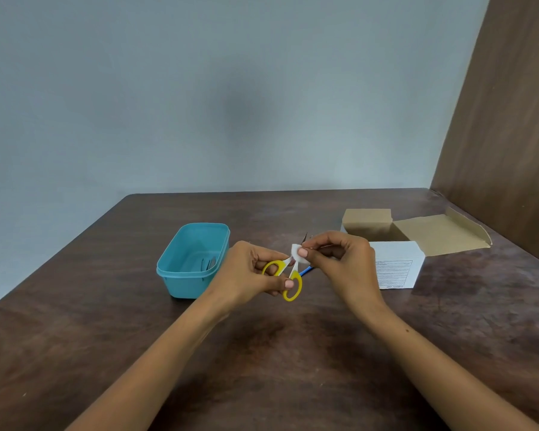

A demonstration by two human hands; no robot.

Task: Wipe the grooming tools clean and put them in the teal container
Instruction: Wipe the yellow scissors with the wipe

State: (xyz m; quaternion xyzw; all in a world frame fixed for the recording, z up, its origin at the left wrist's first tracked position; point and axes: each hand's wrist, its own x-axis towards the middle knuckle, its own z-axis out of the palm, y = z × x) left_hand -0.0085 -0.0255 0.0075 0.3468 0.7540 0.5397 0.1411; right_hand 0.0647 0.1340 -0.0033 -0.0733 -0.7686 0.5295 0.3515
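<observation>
A: Which step is this?

B: Wiping, I'd say. Mid-frame, left hand [249,272] grips the yellow scissors [288,276] by the handles, and right hand [339,259] pinches a white pad [297,255] round the blades.

A: Next?

B: Probably dropping them into the teal container [184,284] just left. Mind the points.

Yellow-handled scissors [288,276] are gripped by the left hand [249,272] above the table [106,337]; a white wipe [297,255] is pinched on the blades by the right hand [339,262]. Teal container [193,259] at left, open box [395,244] at right.
</observation>
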